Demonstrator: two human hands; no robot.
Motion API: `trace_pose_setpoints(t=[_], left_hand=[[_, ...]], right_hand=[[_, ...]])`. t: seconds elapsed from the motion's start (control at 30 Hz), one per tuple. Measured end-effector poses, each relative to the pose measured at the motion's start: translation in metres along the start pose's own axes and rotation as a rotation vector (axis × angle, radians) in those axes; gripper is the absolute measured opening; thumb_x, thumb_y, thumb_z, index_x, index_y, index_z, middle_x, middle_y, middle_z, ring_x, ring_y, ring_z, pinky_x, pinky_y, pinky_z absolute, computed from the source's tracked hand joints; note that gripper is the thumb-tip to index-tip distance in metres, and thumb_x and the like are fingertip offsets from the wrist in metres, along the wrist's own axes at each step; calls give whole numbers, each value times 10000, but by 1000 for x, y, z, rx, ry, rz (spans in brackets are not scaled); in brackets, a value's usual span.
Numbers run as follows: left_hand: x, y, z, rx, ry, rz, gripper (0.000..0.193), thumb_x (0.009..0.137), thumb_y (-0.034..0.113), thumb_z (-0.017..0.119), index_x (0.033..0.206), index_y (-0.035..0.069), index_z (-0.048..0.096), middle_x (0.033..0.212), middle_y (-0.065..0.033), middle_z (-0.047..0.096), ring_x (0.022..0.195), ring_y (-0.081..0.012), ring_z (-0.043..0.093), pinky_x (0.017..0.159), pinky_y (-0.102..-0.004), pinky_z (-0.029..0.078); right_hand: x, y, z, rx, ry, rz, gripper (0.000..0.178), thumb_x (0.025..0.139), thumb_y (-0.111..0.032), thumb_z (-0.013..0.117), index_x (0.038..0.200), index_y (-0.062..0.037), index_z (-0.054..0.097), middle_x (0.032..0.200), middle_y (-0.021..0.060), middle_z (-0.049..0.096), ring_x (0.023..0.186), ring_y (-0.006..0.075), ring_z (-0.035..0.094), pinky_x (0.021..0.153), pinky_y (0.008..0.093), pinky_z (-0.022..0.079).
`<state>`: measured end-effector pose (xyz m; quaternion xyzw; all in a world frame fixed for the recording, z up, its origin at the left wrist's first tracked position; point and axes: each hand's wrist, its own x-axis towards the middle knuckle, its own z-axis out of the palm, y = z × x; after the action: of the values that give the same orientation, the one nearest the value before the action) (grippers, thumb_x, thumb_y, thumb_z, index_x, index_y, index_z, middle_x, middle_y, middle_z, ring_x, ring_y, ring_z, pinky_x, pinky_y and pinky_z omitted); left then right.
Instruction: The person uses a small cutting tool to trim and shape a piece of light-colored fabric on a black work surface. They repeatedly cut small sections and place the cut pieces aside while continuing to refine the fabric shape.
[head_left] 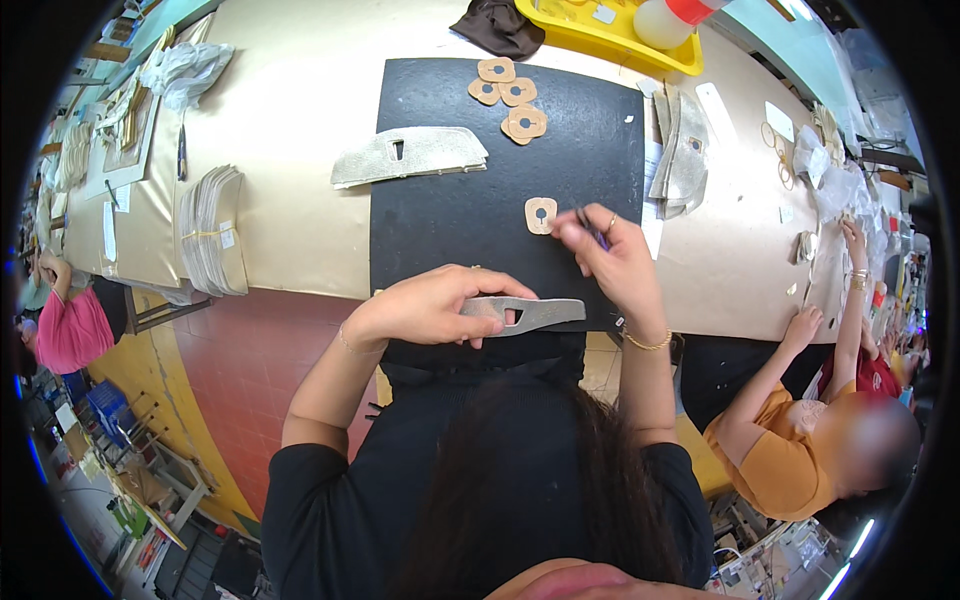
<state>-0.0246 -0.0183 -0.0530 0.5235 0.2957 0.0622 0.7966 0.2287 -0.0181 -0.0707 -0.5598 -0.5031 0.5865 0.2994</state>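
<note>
My left hand [440, 305] is closed on a flat silver-grey curved piece [555, 311] with a rectangular hole, held at the near edge of the black mat [430, 230]. My right hand [612, 252] is closed round a thin dark tool [584, 217], whose exact kind is partly hidden by the fingers. Its fingertips are at the edge of a tan rounded-square piece [532, 216] with a keyhole-shaped opening; whether they grip it or only touch it, I cannot tell. Further up the mat lie several similar tan pieces [527, 123], some overlapping. A stack of silver-grey pieces [430, 155] overhangs the mat's left edge.
Left of the mat stands a banded bundle of grey pieces [212, 232]. More grey pieces [686, 150] lie to the right. A yellow tray [600, 42] with a white bottle [662, 24] and a dark cloth [498, 27] are at the back. A co-worker [785, 455] sits at right.
</note>
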Motion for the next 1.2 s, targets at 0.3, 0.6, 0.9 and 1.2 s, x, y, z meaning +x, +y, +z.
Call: trace_pose_setpoints(t=[0.3,0.6,0.9,1.2], left_hand=[[31,9,-7,-141,371,-7,376,924,84,668,1276,-20,586,971,-87,677,683,-87,653,576,-212,542],[46,7,-13,200,637,-16,364,886,126,722,1223,24,628,859,-47,675,615,-61,615,553,-209,509],[50,3,-13,279,693,9,329,866,135,712,1168,16,656,798,-116,691,593,-125,647,579,-267,514],[51,-5,-14,396,710,23,355,870,144,730,1188,7,651,934,-105,713,585,-81,616,552,-228,503]], right_hand=[[-9,7,-16,-23,35,39,338,814,-150,816,1099,-9,700,907,26,692,775,55,582,695,224,493],[9,4,-11,-98,235,113,293,830,-154,798,1065,-8,702,768,16,690,502,29,515,464,196,422],[12,3,-10,-212,235,89,278,831,-181,792,1038,-12,713,722,25,682,484,34,510,458,207,415],[12,3,-8,-242,246,73,267,838,-194,790,1019,-16,711,694,27,669,482,40,524,449,212,413]])
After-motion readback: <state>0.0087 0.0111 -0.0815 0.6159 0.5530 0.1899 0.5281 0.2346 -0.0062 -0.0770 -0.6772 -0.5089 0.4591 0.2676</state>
